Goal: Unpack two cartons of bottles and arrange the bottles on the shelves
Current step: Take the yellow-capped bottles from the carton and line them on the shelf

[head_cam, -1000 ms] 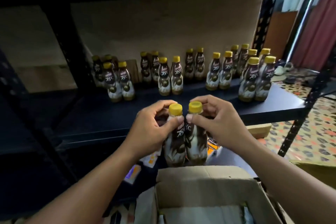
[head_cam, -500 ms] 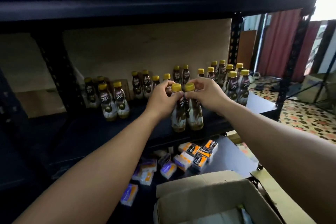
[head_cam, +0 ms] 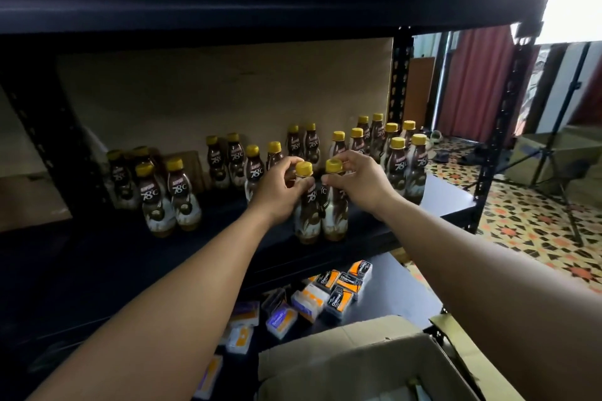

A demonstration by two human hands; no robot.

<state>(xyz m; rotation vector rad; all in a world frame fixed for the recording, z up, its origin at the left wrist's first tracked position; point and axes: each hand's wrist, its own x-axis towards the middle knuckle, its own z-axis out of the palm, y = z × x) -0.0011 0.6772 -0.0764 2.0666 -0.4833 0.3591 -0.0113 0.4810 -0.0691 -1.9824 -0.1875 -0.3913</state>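
Two brown bottles with yellow caps stand side by side near the front edge of the middle shelf [head_cam: 449,195]. My left hand [head_cam: 280,187] grips the neck of the left bottle [head_cam: 307,215], and my right hand [head_cam: 361,181] grips the neck of the right bottle [head_cam: 335,215]. Behind them several like bottles stand in pairs along the shelf, such as a pair at the left [head_cam: 169,198] and a group at the right [head_cam: 407,166]. An open carton [head_cam: 329,365] lies below, at the bottom of the view.
The shelf above [head_cam: 260,0] carries yellow-labelled bottles. Small orange, white and purple boxes [head_cam: 329,296] lie on the lower shelf. Black uprights [head_cam: 498,140] frame the rack. To the right are a patterned tile floor, a red curtain and a tripod [head_cam: 553,153].
Both hands carried the two bottles up from above the carton and onto the middle shelf, where the bottles now stand near its front edge. My view rose with them.
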